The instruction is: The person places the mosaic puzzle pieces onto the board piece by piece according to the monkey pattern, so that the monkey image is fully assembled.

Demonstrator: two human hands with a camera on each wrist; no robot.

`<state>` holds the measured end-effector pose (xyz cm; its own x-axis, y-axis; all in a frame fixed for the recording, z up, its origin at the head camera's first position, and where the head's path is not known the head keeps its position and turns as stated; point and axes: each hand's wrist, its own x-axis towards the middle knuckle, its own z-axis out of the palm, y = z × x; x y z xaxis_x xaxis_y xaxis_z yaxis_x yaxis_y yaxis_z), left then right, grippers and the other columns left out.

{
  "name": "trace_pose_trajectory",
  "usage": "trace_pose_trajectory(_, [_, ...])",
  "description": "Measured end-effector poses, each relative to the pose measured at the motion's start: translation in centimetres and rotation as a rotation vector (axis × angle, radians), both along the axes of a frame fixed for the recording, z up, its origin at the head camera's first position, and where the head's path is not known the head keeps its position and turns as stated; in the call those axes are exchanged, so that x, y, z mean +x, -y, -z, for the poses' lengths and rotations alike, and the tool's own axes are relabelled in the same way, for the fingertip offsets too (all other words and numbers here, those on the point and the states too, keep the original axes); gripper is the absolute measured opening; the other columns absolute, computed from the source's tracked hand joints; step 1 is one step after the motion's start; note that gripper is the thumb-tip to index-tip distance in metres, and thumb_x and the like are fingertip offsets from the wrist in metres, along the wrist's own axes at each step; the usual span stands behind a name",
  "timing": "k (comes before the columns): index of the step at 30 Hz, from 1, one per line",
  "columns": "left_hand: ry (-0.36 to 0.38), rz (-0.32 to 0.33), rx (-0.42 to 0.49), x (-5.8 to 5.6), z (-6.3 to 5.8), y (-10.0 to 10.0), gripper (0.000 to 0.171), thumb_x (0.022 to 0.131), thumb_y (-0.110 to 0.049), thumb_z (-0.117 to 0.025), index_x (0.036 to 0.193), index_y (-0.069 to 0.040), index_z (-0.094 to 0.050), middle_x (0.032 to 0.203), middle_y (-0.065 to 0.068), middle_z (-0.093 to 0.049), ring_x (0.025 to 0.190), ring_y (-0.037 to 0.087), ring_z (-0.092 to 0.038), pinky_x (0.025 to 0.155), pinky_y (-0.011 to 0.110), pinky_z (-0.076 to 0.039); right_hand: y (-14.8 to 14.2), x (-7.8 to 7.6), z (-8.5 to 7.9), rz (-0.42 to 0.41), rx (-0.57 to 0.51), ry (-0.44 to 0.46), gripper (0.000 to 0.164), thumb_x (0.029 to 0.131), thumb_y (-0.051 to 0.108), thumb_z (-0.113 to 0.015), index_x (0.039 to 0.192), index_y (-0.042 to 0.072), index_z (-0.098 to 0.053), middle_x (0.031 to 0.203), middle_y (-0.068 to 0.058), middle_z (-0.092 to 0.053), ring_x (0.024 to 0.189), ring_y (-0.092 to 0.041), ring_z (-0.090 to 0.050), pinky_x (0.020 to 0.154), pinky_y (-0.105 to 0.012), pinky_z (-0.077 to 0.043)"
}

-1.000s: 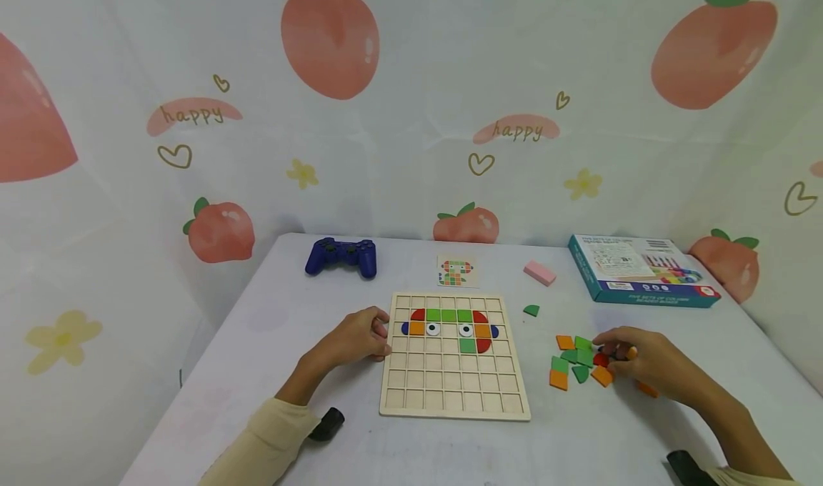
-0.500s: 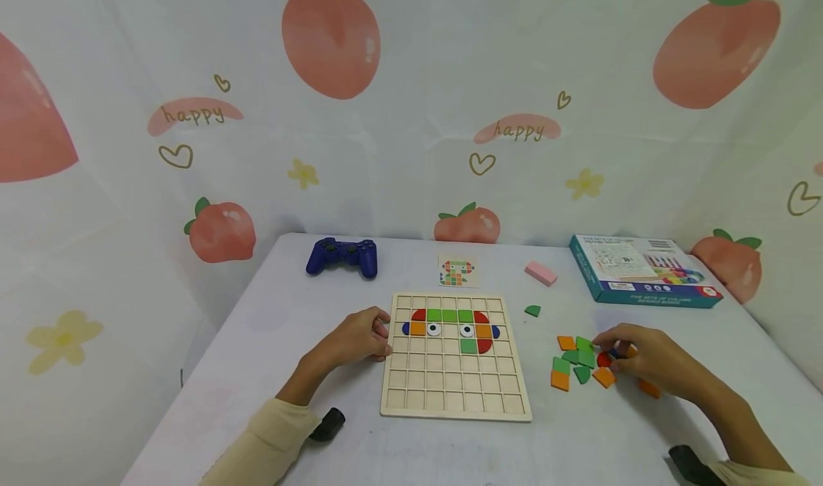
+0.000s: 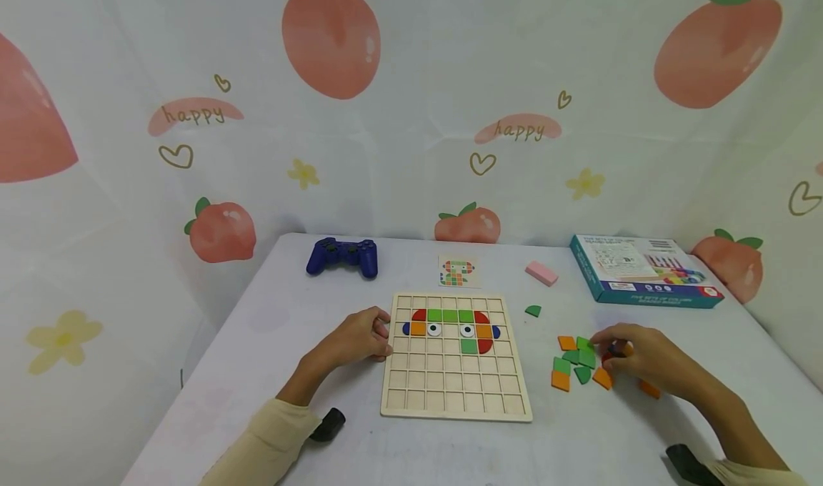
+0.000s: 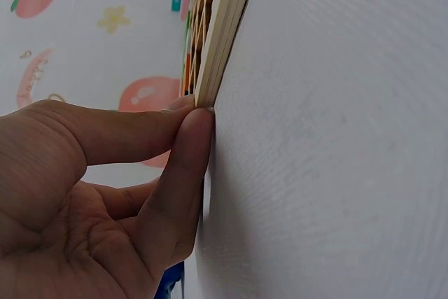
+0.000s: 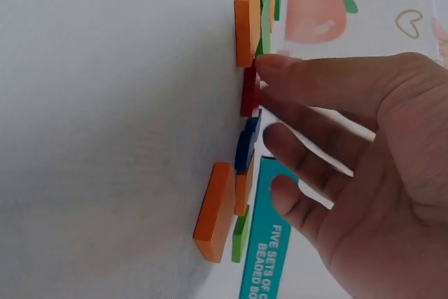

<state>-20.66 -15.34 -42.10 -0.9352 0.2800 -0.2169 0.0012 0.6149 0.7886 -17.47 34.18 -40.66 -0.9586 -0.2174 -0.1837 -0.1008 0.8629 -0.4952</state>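
A square wooden grid board (image 3: pixel 444 382) lies on the table, partly filled with coloured tiles and two eye tiles. My left hand (image 3: pixel 360 336) pinches its left edge; in the left wrist view the thumb (image 4: pixel 140 131) and a finger meet at the rim. My right hand (image 3: pixel 643 354) is over loose tiles right of the board. In the right wrist view, its thumb touches a red tile (image 5: pixel 248 92), with the other fingers loosely bent. Beside them lie a blue tile (image 5: pixel 243 148) and an orange tile (image 5: pixel 215 211). The head view partly hides the red tile.
Several green and orange tiles, including an orange square (image 3: pixel 560 381), lie between board and right hand. A lone green tile (image 3: pixel 533 311), a pink block (image 3: pixel 541 273), a pattern card (image 3: pixel 459 271), a blue game controller (image 3: pixel 342 257) and a flat box (image 3: pixel 643 271) sit farther back.
My right fingers have shifted slightly over the loose tiles, covering more of the red one. An orange tile beside them has moved a little. My left hand stays on the board edge.
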Motion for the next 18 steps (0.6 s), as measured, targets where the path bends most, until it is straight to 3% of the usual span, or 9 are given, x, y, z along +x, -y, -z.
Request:
trace_pose_trajectory(6, [-0.015, 0.0, -0.009, 0.0, 0.03, 0.04, 0.053, 0.086, -0.001, -0.083, 0.133, 0.004, -0.06, 0.102, 0.007, -0.065, 0.084, 0.016, -0.063, 0.076, 0.03, -0.058, -0.07, 0.01, -0.15, 0.045, 0.017, 0.006, 0.041, 0.087, 0.024, -0.087, 0.12, 0.003, -0.076, 0.092, -0.003, -0.061, 0.091, -0.021, -0.054, 0.073, -0.028, -0.052])
trace_pose_trajectory(9, [-0.018, 0.001, -0.009, 0.01, 0.01, 0.04, 0.053, 0.086, -0.001, -0.083, 0.134, 0.004, -0.06, 0.101, 0.007, -0.065, 0.083, 0.016, -0.064, 0.077, 0.03, -0.058, -0.09, 0.0, -0.05, 0.047, 0.011, 0.021, 0.041, 0.087, 0.024, -0.086, 0.12, 0.001, -0.075, 0.091, -0.003, -0.061, 0.091, -0.021, -0.054, 0.072, -0.026, -0.051])
trace_pose_trajectory(14, [-0.016, 0.004, -0.006, 0.01, 0.01, 0.03, 0.054, 0.086, -0.001, -0.083, 0.134, 0.004, -0.06, 0.101, 0.007, -0.065, 0.083, 0.016, -0.064, 0.077, 0.03, -0.057, -0.18, 0.11, 0.04, 0.025, 0.021, 0.004, 0.039, 0.087, 0.017, -0.085, 0.121, 0.001, -0.075, 0.106, -0.006, -0.071, 0.099, -0.024, -0.059, 0.085, -0.043, -0.058])
trace_pose_trajectory(18, [-0.006, 0.0, 0.001, 0.03, 0.02, -0.01, 0.054, 0.086, -0.001, -0.083, 0.134, 0.004, -0.06, 0.103, 0.007, -0.065, 0.083, 0.016, -0.064, 0.078, 0.03, -0.058, -0.45, 0.23, 0.2, 0.019, 0.044, 0.004, 0.04, 0.085, 0.016, -0.085, 0.121, 0.001, -0.075, 0.112, -0.011, -0.071, 0.103, -0.029, -0.06, 0.09, -0.056, -0.057])
